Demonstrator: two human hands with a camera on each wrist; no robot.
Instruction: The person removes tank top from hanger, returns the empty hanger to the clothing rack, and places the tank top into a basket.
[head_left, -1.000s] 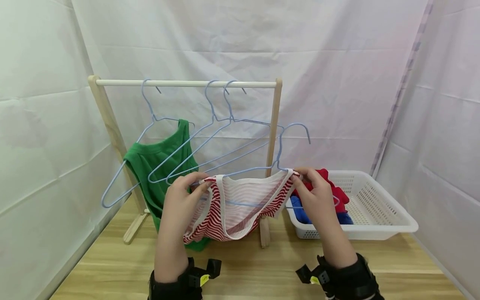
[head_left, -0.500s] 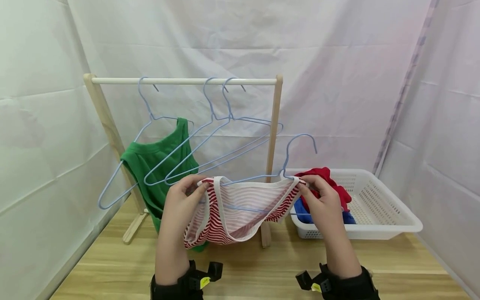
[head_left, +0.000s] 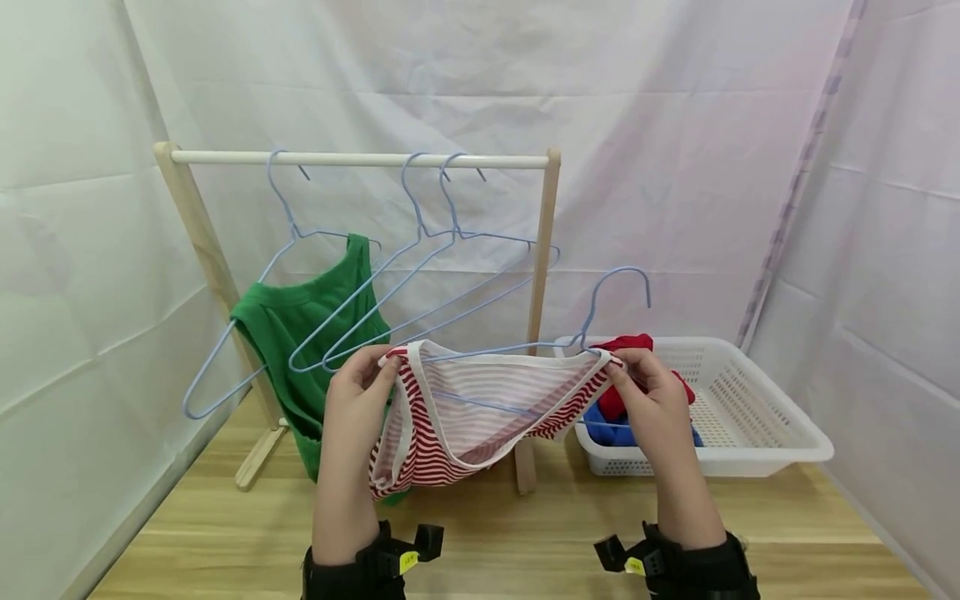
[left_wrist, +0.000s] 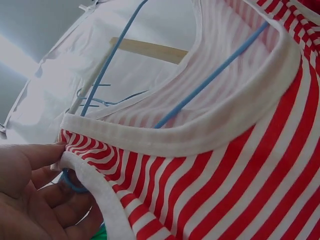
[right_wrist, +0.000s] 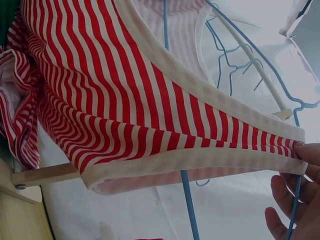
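Observation:
A red-and-white striped tank top (head_left: 431, 446) is stretched between the two hands in the head view, a blue wire hanger (head_left: 591, 310) inside it. My left hand (head_left: 357, 404) pinches the left shoulder strap; in the left wrist view the rounded end of the hanger shows under that strap, by the curled fingers. On the other side my right hand (head_left: 651, 404) pinches the right strap between thumb and fingers. The hanger's bottom bar (right_wrist: 189, 205) runs out past the armhole in the right wrist view. Its hook points up and right, apart from the rack.
Behind stands a wooden rack with a white rod (head_left: 352, 158). A green tank top (head_left: 311, 308) hangs there at left, beside two bare blue hangers (head_left: 455, 229). A white basket (head_left: 757, 461) at right holds red clothing (head_left: 618, 402) and blue clothing (head_left: 611, 433).
The hands have drawn a little apart, spreading the striped tank top wider. Its hanger's hook has shifted right and lower. Both straps stay pinched.

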